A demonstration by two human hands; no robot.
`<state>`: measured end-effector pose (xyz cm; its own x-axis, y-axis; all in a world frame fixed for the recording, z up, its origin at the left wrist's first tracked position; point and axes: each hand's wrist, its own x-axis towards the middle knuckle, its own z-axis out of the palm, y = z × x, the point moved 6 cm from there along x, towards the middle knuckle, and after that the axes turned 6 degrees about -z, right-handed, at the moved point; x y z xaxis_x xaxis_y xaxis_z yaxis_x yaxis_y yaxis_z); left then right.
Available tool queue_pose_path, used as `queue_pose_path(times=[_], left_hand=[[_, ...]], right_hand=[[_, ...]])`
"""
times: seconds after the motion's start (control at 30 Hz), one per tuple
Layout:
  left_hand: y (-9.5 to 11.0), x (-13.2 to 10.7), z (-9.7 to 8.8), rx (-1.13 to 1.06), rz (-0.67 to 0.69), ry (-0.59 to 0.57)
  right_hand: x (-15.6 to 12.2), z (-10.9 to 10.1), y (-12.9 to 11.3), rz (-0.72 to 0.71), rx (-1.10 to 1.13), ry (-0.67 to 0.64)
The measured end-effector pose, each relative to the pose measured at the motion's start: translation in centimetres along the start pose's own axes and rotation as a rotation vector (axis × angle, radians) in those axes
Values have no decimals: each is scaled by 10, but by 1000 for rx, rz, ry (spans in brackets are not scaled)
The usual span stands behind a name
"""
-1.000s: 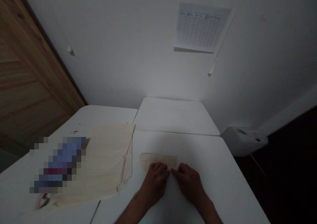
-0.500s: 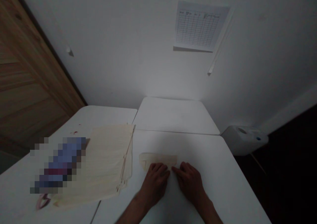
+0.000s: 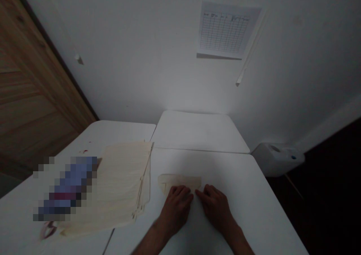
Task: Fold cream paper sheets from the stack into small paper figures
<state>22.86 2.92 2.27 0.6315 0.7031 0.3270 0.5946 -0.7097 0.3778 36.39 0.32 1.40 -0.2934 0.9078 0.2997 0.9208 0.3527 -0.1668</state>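
A small folded cream cloth piece lies on the white table in front of me. My left hand rests on its near edge, fingers bent and pressed down on the cloth. Beside it, my right hand presses the same near edge with curled fingers; the fingertips of both hands almost meet. The near part of the cloth is hidden under my hands.
A stack of several flat cream cloth bags lies to the left. A blurred-out object sits on its left part. A second white table stands behind, a white device at the right, a wooden door at the left.
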Motion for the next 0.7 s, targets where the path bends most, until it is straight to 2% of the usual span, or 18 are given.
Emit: queue_pose_path(times=[0.13,0.4,0.7], left_hand=[[0,0,1,16,-3,0],[0,0,0,17,-7,1],[1,-1,2,70,4,-26]], right_hand=[[1,0,-2,-41,-1,-12],[-1,-3,7,138,-7,51],[-1,-2,10,171,16,67]])
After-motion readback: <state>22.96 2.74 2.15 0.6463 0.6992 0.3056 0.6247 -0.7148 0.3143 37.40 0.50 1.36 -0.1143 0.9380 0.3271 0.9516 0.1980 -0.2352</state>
